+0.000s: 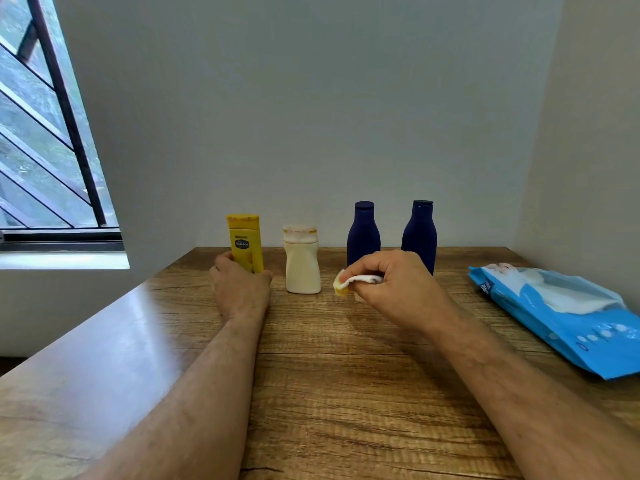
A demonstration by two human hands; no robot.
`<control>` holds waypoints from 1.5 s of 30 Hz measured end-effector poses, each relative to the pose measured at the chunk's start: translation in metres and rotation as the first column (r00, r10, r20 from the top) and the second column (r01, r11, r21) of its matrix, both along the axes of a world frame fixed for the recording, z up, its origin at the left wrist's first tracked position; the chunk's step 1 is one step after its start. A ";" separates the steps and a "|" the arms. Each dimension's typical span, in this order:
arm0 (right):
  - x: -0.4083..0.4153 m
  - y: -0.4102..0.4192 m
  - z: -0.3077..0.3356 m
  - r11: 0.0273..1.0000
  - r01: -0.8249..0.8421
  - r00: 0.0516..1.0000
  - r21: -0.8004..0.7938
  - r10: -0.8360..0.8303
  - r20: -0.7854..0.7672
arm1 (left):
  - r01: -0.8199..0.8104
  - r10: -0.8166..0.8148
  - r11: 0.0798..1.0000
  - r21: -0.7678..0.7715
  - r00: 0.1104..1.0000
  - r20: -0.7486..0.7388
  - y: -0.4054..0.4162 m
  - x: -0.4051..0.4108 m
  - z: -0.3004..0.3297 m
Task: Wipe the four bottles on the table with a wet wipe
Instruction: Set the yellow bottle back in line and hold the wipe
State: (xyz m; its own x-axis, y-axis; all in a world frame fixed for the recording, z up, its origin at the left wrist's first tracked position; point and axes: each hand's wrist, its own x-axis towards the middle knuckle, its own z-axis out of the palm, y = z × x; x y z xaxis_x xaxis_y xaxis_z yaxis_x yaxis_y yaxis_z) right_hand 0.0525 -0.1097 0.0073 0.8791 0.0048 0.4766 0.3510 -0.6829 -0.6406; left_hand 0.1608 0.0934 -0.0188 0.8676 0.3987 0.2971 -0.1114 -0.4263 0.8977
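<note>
Four bottles are stood upright in a row near the far edge of the table [329, 375], long axes vertical, caps up. Taking the cream bottle [302, 263] as landmark: the yellow bottle [245, 241] is set just to its left, and its lower part is gripped by the left hand [240, 285], fingers curled round it. To the right of the cream bottle two dark blue bottles [363, 233] [419, 230] are placed side by side. In front of the nearer blue one, and partly hiding its base, the right hand [388, 282] is held, a crumpled wet wipe [356, 281] pinched in its fingers. Far right of the cream bottle a blue wipes pack [561, 313] is laid flat.
</note>
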 end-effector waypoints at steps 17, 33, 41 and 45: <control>-0.003 0.001 0.002 0.999 -0.015 1.000 -0.030 0.014 -0.027 | -0.053 0.064 0.991 0.123 0.994 -0.086 -0.004 0.002 -0.002; -0.001 -0.002 0.000 0.999 -0.012 0.999 -0.035 0.011 -0.039 | -0.091 0.087 0.990 0.103 0.995 0.042 -0.006 -0.021 -0.002; 0.001 0.004 0.000 0.998 -0.014 0.997 -0.068 0.009 -0.079 | -0.112 0.107 0.986 0.125 0.993 0.043 -0.005 -0.024 0.000; 0.001 0.008 0.002 0.994 -0.036 0.993 -0.103 0.024 -0.112 | -0.113 0.110 0.986 0.121 0.993 0.034 -0.005 -0.025 0.001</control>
